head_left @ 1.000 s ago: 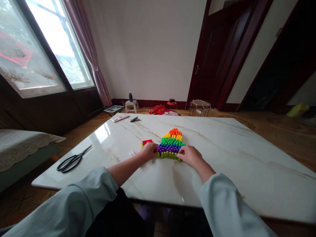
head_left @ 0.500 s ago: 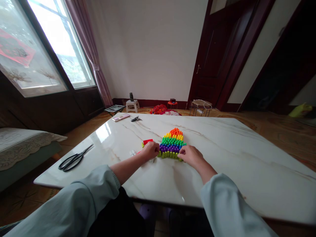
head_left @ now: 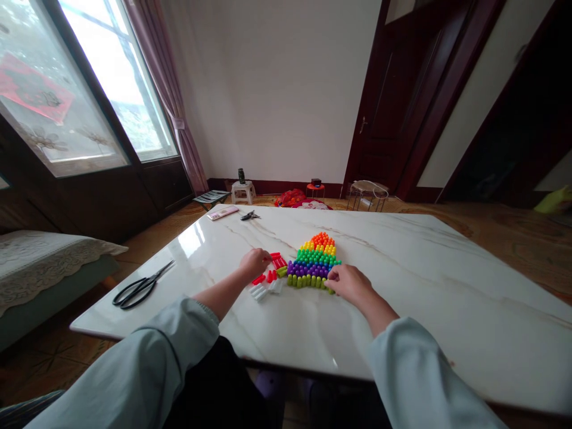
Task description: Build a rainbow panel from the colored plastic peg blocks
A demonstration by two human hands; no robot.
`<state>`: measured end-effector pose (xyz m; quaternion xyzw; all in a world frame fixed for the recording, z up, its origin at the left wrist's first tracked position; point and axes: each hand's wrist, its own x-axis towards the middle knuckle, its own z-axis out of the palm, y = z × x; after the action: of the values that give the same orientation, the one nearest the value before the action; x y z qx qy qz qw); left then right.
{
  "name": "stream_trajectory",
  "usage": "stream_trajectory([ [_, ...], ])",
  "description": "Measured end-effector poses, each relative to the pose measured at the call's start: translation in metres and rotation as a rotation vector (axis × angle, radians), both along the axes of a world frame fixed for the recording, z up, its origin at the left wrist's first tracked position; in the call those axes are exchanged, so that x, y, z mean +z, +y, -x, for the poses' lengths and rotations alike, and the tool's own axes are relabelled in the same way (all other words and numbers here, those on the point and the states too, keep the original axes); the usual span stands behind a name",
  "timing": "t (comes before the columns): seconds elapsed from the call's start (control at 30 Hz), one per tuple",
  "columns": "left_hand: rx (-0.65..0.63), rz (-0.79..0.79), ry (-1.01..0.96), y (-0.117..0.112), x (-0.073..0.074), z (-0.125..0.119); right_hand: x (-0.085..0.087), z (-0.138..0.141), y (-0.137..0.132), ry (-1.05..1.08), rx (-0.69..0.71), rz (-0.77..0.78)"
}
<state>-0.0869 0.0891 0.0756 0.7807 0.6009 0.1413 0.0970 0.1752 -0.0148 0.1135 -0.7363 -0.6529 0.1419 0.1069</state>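
A rainbow beadwork (head_left: 315, 255) of tube-like beads lies on the table, banded orange, yellow, green, blue, purple and olive green from far to near. My right hand (head_left: 349, 281) pinches at the right end of its olive-green row; the fingertips partly hide what they grip. To the left, my left hand (head_left: 256, 263) has its fingers drawn together beside loose red beads (head_left: 279, 261). Whether a bead is between those fingers I cannot make out. Loose white beads (head_left: 259, 291) and an olive-green bead (head_left: 282, 271) lie close to that hand.
Black-handled scissors (head_left: 138, 291) lie on the left of the white marble-patterned table (head_left: 411, 298). Towards the far edge are a phone (head_left: 223, 213) and small dark pliers (head_left: 250, 215). Low stools stand on the floor beyond, by the wall.
My left hand has moved left, off the beadwork's left edge to the loose red beads, uncovering red and white beads. My right hand stays at the row's right end.
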Motion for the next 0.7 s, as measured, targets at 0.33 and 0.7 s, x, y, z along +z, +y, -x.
stream_trajectory([
  [0.33, -0.14, 0.077, 0.123, -0.009, 0.002, -0.027, -0.004, 0.0, 0.002, -0.003, 0.008, 0.014],
  [0.7, -0.144, 0.081, 0.289, -0.01, -0.001, -0.039, -0.001, 0.003, 0.001, 0.017, 0.024, -0.006],
])
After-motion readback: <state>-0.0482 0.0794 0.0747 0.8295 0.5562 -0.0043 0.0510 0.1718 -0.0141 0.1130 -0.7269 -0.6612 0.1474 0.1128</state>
